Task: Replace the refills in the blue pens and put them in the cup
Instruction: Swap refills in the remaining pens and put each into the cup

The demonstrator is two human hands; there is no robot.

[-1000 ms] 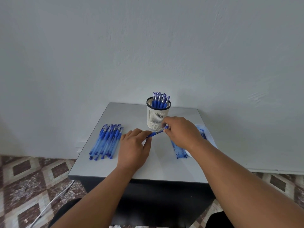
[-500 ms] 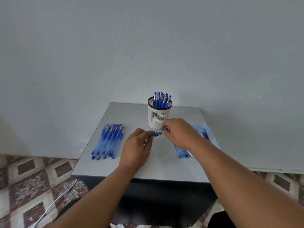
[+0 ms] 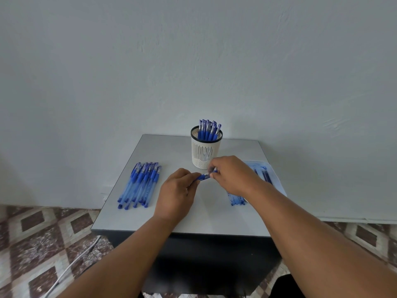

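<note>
While both hands work above the grey square table (image 3: 150,147), one blue plastic pen (image 3: 205,176) sits between them, just in front of the white slotted cup (image 3: 203,153). Left hand (image 3: 177,195): fingers curled, pinching the pen's near end. Right hand (image 3: 233,175): fingers curled round the far end. Cup holds a cluster of capped blue pens (image 3: 208,131) upright. Row of translucent blue pens (image 3: 140,184) lies flat at left. Thin blue refills (image 3: 237,200) lie at right beside the white sheet (image 3: 275,179), partly hidden by the right wrist.
</note>
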